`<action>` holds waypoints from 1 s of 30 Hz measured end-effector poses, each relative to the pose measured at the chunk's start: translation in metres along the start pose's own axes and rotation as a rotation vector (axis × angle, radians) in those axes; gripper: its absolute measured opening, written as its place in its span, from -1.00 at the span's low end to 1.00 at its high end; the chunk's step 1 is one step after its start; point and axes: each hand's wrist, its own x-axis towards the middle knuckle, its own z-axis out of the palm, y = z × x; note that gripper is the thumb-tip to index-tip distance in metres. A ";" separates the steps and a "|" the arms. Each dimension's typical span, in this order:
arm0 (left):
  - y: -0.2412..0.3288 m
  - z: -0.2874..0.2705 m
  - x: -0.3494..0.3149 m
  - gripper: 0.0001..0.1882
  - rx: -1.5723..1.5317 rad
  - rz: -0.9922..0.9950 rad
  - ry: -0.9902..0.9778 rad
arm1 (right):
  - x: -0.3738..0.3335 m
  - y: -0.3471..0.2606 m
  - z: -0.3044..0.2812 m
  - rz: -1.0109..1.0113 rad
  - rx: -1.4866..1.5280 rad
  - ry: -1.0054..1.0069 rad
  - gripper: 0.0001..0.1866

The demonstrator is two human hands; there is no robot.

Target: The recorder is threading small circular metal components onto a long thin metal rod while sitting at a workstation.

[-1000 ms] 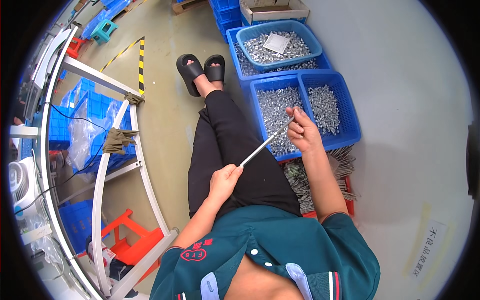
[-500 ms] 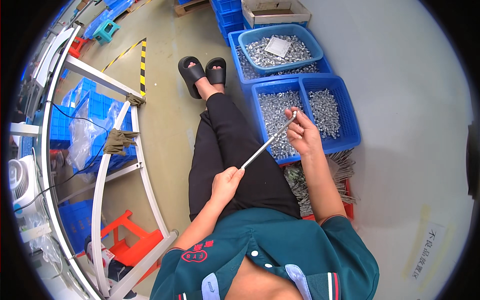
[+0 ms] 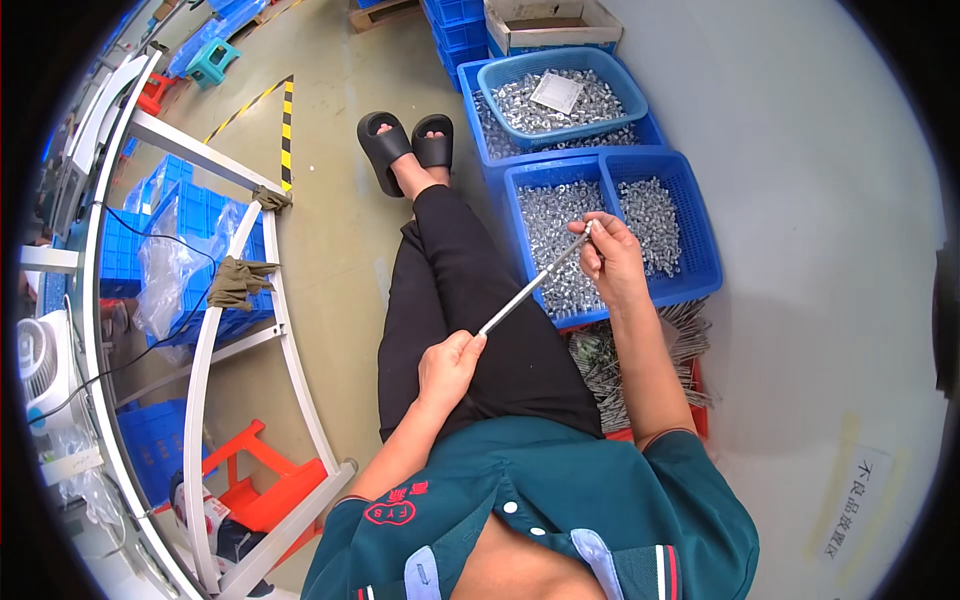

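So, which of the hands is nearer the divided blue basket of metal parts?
Right. The right hand appears over the divided blue basket, at the metal rod's far end; the left hand grips the near end by the black trousers, farther away.

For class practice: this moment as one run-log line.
left hand: grips metal rod | right hand: at rod's far end | nearby: blue basket, metal pieces

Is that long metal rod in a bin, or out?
Out: the metal rod slants across the view, the left hand closed around its near end and the right hand pinching its far end.
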 end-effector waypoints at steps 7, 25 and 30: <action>-0.009 0.012 -0.001 -0.61 -0.260 -0.090 -0.101 | 0.001 0.008 0.012 -0.085 0.158 0.048 -0.86; -0.009 0.009 0.002 -0.59 -0.265 -0.075 -0.083 | 0.000 -0.012 0.007 0.121 0.066 -0.035 -0.86; -0.001 0.008 0.004 -0.60 -0.198 -0.044 -0.058 | -0.007 -0.012 0.016 0.047 -0.340 -0.018 -0.83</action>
